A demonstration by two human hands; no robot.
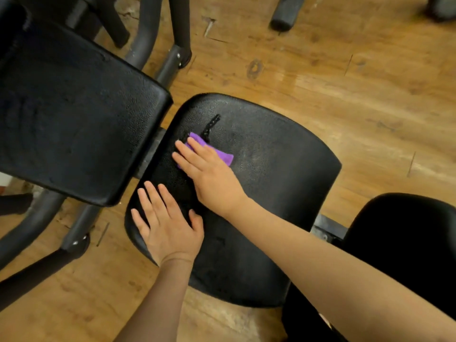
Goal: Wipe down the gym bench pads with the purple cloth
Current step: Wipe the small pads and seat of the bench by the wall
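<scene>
Both forearms bare, no sleeves, no rings or watch on the left hand [167,225] or right hand [209,174].

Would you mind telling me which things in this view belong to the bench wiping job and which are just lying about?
Part of the job:
- purple cloth, pressed flat under the right hand
- seat pad, being wiped
- back pad, beside the seat pad
- left hand, resting flat on the seat pad

Just lying about:
- wooden floor
- black foam roller at the top
- dark metal frame legs
</scene>
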